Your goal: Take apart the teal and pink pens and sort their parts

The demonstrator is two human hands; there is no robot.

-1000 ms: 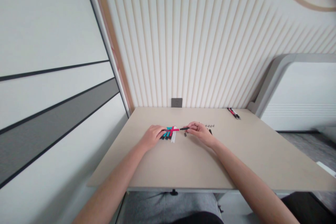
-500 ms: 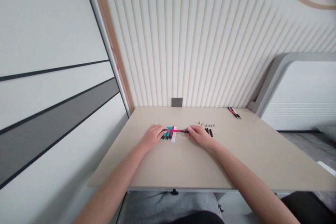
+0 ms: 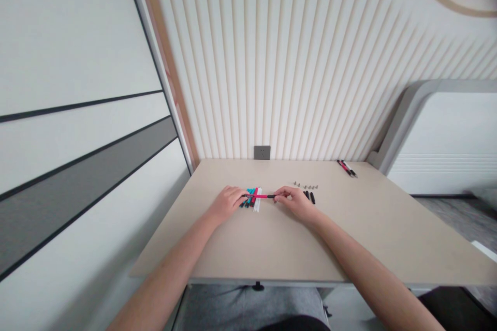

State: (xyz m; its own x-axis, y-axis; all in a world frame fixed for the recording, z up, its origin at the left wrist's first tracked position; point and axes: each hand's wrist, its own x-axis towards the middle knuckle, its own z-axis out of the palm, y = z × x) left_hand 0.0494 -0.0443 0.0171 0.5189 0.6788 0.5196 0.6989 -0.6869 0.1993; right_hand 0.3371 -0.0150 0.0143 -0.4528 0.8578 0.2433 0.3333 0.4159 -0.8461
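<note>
A red and black pen (image 3: 260, 196) is held level above the table, spanning the gap between my hands. My left hand (image 3: 228, 201) pinches its black left end. At the other end, the fingers of my right hand (image 3: 292, 198) close around the black grip; its tip is hidden by them. Below the pen lie several teal and black pen barrels (image 3: 249, 199), a red barrel (image 3: 253, 201) and several thin white refills (image 3: 258, 204). Short black pen grips (image 3: 309, 197) lie just right of my right hand, partly covered by it.
Several small metallic pen tips (image 3: 305, 185) form a row behind my right hand. Red and white pens (image 3: 347, 168) lie at the back right of the beige table (image 3: 267, 248). A dark wall socket (image 3: 262, 152) sits behind the table's back edge.
My right hand has shifted slightly left along the pen, showing less of its black grip end. Both hands still hold the pen; the loose parts look the same.
</note>
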